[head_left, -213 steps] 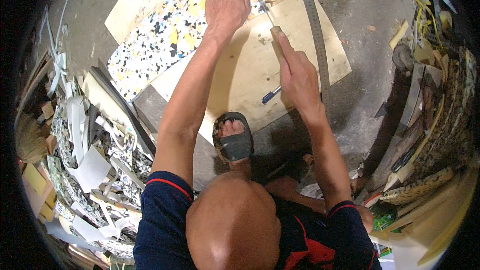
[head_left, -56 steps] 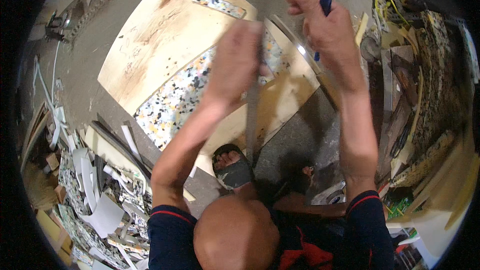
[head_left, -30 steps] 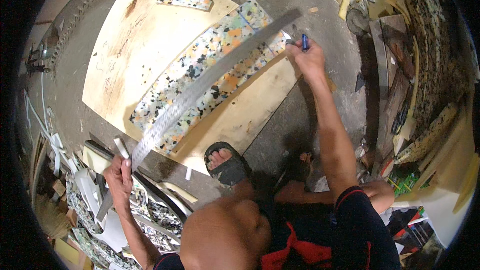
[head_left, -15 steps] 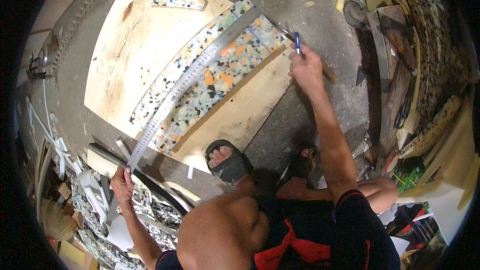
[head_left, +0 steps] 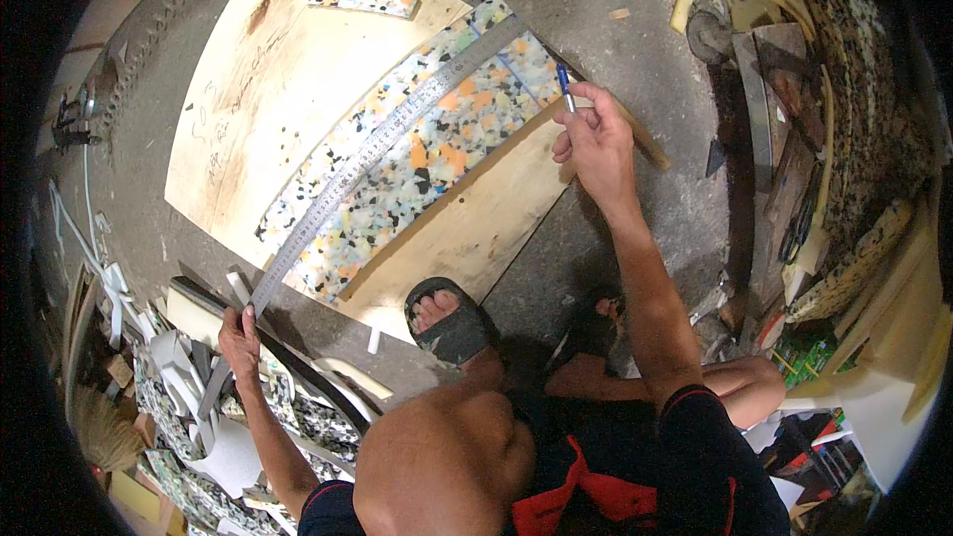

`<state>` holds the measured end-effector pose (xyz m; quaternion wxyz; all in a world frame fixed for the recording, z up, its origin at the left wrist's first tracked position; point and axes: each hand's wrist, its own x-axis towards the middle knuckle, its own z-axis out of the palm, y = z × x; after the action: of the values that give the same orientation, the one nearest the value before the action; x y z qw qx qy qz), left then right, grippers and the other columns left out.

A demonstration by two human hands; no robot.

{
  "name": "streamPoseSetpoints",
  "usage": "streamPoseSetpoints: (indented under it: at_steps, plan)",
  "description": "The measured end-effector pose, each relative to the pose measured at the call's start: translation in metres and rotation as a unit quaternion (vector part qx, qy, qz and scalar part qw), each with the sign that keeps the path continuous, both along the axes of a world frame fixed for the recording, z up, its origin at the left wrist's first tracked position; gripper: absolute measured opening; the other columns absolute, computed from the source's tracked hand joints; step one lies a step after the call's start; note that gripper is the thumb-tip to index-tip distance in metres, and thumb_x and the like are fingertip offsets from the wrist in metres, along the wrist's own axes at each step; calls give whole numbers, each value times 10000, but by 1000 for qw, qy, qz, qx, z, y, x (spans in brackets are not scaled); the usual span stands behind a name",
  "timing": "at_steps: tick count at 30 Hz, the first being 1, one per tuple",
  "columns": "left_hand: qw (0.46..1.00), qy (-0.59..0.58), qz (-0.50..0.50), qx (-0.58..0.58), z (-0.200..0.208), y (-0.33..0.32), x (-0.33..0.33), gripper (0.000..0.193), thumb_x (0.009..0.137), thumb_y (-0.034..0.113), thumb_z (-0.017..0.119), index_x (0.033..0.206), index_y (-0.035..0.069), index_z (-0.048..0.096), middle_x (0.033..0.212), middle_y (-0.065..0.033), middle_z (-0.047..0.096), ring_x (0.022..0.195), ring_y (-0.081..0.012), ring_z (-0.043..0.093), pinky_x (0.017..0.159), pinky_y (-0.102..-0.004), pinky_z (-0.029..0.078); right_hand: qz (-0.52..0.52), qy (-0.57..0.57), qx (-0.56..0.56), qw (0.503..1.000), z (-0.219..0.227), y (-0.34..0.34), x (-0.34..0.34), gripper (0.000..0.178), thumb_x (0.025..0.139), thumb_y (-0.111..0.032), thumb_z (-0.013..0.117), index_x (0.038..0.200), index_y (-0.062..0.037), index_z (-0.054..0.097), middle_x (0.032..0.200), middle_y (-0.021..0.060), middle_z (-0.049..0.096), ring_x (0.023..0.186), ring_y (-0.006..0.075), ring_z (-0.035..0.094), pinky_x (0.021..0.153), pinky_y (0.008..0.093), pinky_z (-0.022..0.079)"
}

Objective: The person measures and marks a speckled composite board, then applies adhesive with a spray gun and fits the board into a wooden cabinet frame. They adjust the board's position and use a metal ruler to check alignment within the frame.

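Observation:
A long metal ruler (head_left: 362, 156) lies lengthwise across a slab of multicoloured speckled foam (head_left: 447, 154). Its near end sticks out past the slab, and my left hand (head_left: 238, 342) grips it there. My right hand (head_left: 599, 154) pinches a blue pen (head_left: 566, 87) beside the slab's far right corner. Thin blue lines cross the foam near that end. Partly behind my right hand, a wooden-handled tool (head_left: 647, 142) lies on the floor. Beneath the slab is a pale plywood board (head_left: 233, 119).
A small speckled foam strip (head_left: 363, 0) rests on the board's far part. Foam and plastic offcuts (head_left: 184, 387) pile up at the left; wood and foam scraps (head_left: 794, 89) line the right. My sandalled foot (head_left: 447, 323) is at the board's near edge.
My right hand has moved left with the pen, bringing it closer to the slab's end. My left hand, still on the ruler, has shifted slightly left and nearer the far side.

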<state>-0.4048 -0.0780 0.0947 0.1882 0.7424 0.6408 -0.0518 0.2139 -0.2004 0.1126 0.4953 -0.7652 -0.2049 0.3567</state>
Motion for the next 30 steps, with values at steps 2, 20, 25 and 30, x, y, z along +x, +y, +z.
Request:
streamPoseSetpoints:
  at_steps: [2, 20, 25, 30]
  plan:
    - [1000, -13, 13, -3, 0, 0, 1, 428, 1006, 354, 640, 828, -15, 517, 678, -193, 518, 614, -321, 504, 614, -448, 446, 16, 8, 27, 999, 7, 2, -3, 278, 1005, -28, 528, 1275, -21, 594, 886, 67, 679, 623, 96, 641, 541, 250, 535]
    - [927, -369, -55, -41, 52, -101, 270, 362, 857, 288, 791, 1087, 42, 659, 907, -163, 656, 828, -376, 649, 704, -441, 512, 285, 402, -54, 869, 22, 9, -136, 153, 1004, -60, 594, 1124, 19, 646, 730, -4, 569, 569, 48, 454, 488, 212, 362]
    - [939, -334, -67, -53, 47, -105, 262, 204, 975, 248, 646, 928, 51, 630, 779, -157, 596, 743, -400, 602, 658, -482, 469, 267, 425, -57, 863, 20, 11, -153, 69, 996, -53, 615, 1032, 1, 641, 732, 5, 574, 562, 49, 468, 479, 221, 368]
    - [914, -357, -19, -192, 68, -98, 258, 275, 1015, 302, 569, 878, 69, 617, 773, -172, 596, 753, -414, 613, 670, -481, 470, 340, 384, -62, 856, 37, 34, -147, 79, 956, -94, 699, 975, -29, 659, 744, 4, 620, 612, 48, 527, 525, 218, 414]
